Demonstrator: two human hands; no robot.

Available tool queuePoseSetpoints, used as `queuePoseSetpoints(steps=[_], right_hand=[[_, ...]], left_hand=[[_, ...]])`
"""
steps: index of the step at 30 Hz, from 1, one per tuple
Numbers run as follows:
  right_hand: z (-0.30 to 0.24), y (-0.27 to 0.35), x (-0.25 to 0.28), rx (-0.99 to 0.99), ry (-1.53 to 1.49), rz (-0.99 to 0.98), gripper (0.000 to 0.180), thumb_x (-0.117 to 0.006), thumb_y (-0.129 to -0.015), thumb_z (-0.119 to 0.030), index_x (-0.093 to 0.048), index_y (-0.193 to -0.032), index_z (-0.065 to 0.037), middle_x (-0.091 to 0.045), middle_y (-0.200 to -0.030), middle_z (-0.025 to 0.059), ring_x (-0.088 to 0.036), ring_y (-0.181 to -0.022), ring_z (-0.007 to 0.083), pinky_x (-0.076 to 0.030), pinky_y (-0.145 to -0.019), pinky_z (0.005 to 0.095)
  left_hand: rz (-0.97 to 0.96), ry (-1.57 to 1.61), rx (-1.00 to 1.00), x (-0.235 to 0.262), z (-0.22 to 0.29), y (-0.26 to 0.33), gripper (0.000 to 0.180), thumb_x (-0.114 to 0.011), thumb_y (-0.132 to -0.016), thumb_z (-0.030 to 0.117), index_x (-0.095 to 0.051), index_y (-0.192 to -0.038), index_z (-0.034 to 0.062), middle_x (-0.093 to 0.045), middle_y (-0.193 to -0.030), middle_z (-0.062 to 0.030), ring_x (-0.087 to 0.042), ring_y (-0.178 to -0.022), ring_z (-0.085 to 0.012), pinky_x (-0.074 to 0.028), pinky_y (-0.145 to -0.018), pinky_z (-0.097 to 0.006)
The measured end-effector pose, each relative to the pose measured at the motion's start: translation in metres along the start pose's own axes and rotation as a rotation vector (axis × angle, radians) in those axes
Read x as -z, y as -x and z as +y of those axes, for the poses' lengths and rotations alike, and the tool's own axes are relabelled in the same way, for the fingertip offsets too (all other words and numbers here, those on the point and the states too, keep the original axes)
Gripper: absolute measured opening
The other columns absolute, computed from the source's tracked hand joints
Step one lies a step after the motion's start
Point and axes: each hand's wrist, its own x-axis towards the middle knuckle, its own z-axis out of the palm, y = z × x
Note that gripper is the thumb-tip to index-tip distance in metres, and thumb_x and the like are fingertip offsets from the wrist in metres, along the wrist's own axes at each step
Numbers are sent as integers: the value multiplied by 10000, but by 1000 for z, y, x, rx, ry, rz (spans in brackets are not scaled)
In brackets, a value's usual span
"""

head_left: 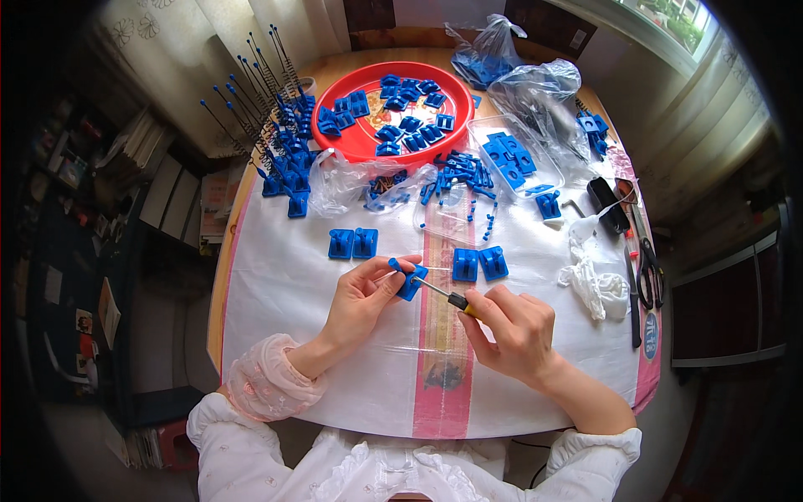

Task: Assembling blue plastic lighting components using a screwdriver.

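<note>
Over the middle of the table, my left hand [366,297] pinches a small blue plastic part [410,285] with a square base and a raised arm. My right hand [512,328] grips a screwdriver [458,301] with a black and yellow handle. Its metal shaft points left, and the tip meets the blue part; whether a screw sits under it I cannot make out. Just beyond my left hand stand two blue square-based pieces [353,243] side by side. Another pair of blue pieces [480,264] lies beyond my right hand.
A red round tray [321,142] of blue pieces stands at the back, with blue parts on springs [288,163] to its left. Clear bags [339,186] and a plastic box [548,171] hold more parts. Scissors [650,280] and a crumpled white cloth [598,284] lie on the right.
</note>
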Motion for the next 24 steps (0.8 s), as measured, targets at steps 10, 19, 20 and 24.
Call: queuePoseSetpoints(steps=[10,19,20,24], right_hand=[[0,1,-2,37,27,29,228,-766,-778,-144,-706,-972,-40,-550,-685,6,-506,-498,136,-345,-458,286],[-1,0,-2,37,46,51,206,-752,-772,-123,-705,-956,-45,-537,-680,2,-496,-491,134,-343,-461,284],[-1,0,-2,45,53,52,207,-753,-770,-123,-705,-955,-43,-536,-683,3,-497,-494,133,-345,-463,284],[-1,-1,-1,104,123,46,219,-747,-755,-106,-710,-962,-43,-553,-718,10,-513,-529,131,-352,-477,280]], left_hand=[[33,37,-22,3,-5,-1,235,-634,-982,129,-685,-1202,64,-668,-1270,-145,-679,-1076,-170,-573,-952,-315],[18,144,45,1,-4,-1,221,-619,-989,116,-686,-1194,68,-691,-1229,-126,-678,-1073,-160,-572,-956,-302],[20,134,45,1,-4,-1,222,-618,-989,110,-684,-1197,64,-693,-1224,-127,-680,-1069,-161,-572,-956,-301],[30,54,83,3,-1,1,232,-616,-989,93,-673,-1207,39,-701,-1185,-132,-685,-1060,-174,-569,-962,-305]])
